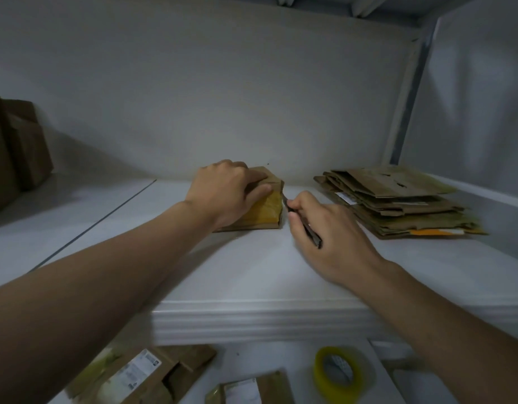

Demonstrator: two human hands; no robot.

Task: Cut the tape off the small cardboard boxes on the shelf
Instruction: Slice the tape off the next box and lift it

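Holds down small brown cardboard box (260,205) with left hand (222,191), fingers curled over the top, thumb pressed on the yellow-taped face. Pinches dark slim cutter (306,228) in right hand (330,237), thumb and fingers curled round the handle, blade tip at the box's right edge, contact unclear. Box location: middle of white shelf (252,272), close to back wall. To the right, well apart: stack of flattened brown cardboard (403,205). Far left: brown boxes (16,153). Below the shelf: yellow tape roll (336,374).
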